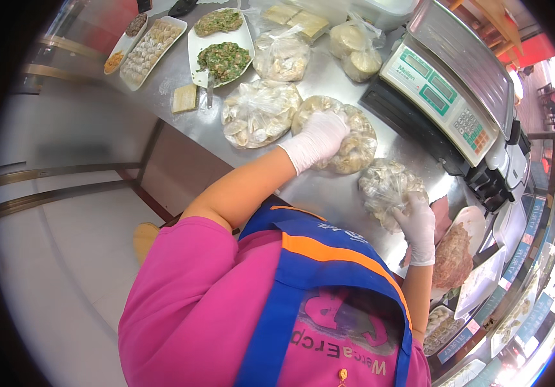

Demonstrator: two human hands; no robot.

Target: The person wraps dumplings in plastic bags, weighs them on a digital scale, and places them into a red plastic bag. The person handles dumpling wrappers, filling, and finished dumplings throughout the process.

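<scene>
My left hand (323, 134), in a white glove, is closed over the top of a clear plastic bag of pale dumplings (354, 147); its fingertips are hidden. In the same kind of glove, my right hand (415, 225) grips the side of a smaller knotted bag of dumplings (384, 186) near the table's front edge. To the left of my left hand lies another full, gathered bag of dumplings (258, 116). Behind that one sits a tied bag of pale food pieces (282, 58).
The steel table (238, 164) bears a digital scale (442, 96) at right. Further back are a plate of green-flecked filling (224, 60), a dumpling tray (154, 51), stacked wrappers (184, 98) and bagged round dough (354, 48). Minced meat (453, 256) lies beside my right wrist.
</scene>
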